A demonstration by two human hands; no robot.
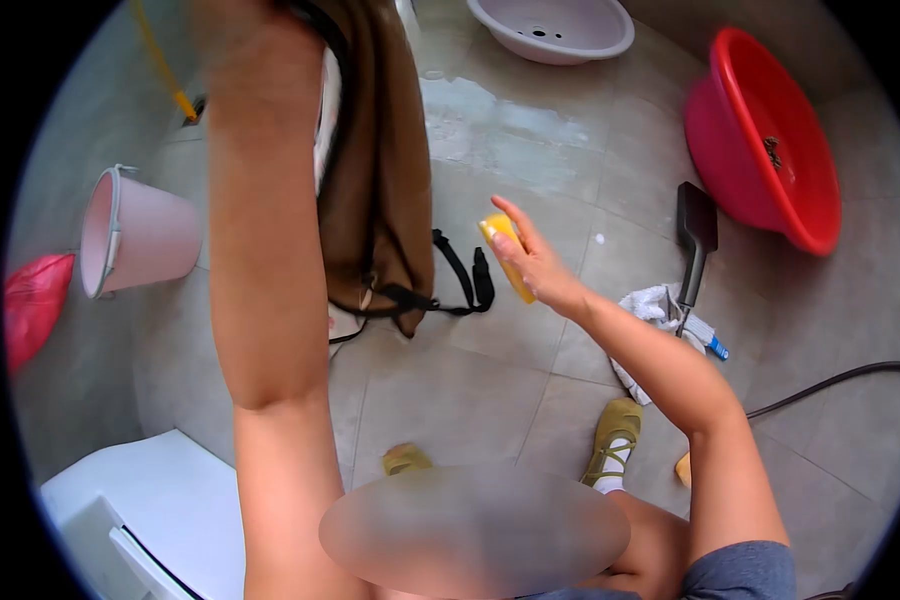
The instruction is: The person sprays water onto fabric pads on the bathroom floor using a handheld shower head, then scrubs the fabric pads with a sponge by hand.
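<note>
1. Currently, the right hand (538, 268) grips a yellow oblong block (516, 258), thumb and fingers closed on it, with white lather on the skin.
2. That block is held above the grey tiled floor (450, 400), just right of the brown backpack (380, 150).
3. Upward past the top edge runs the left forearm (265, 220); the left hand is out of frame, so its grip cannot be told.
4. Alongside that forearm is the backpack, its black strap (455, 262) with a buckle trailing towards the right hand.
5. Farther right, a black flat-headed tool (697, 220) meets a white cloth (652, 305), near a red basin (715, 150).
6. Leftward of the forearm is a pink bucket (160, 235).
</note>
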